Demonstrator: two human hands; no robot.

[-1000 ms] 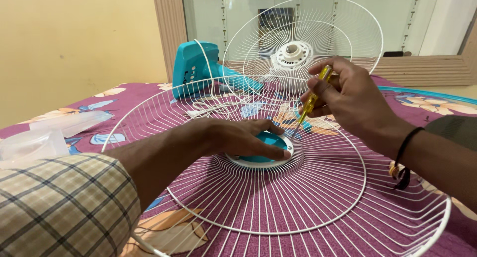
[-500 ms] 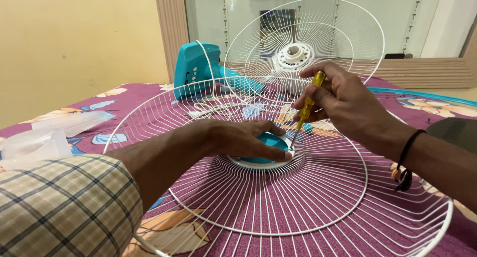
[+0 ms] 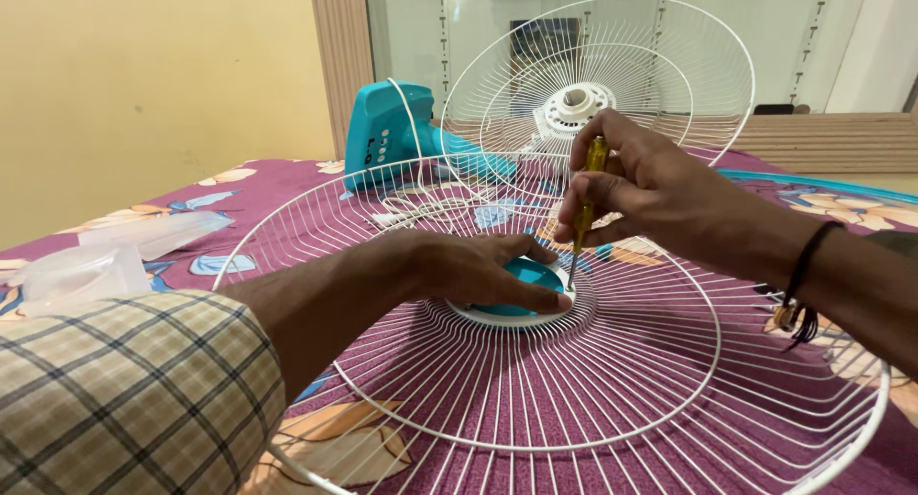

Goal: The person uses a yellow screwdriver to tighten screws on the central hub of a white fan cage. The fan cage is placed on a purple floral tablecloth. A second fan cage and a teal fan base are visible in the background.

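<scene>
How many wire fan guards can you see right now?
2. One front guard lies flat on the floral bedcover under both hands; one rear guard stands upright behind, on the teal fan body. None seems hidden.

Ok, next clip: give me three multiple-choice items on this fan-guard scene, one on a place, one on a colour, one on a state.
1. Where does the left hand rest?
A. on the centre cap of the near wire guard
B. on the teal fan base
C. on the clear plastic bag

2. What colour is the handle of the screwdriver?
A. red
B. yellow
C. black

3. How does the right hand hold the screwdriver?
A. lying flat on the cloth
B. point upward
C. nearly upright, tip down at the cap's rim

Answers: 1 A, the palm and fingers lie across the teal and white cap. 2 B, the see-through handle is yellow. 3 C, the grip is closed round the handle and the shaft points down to the cap's edge.
</scene>
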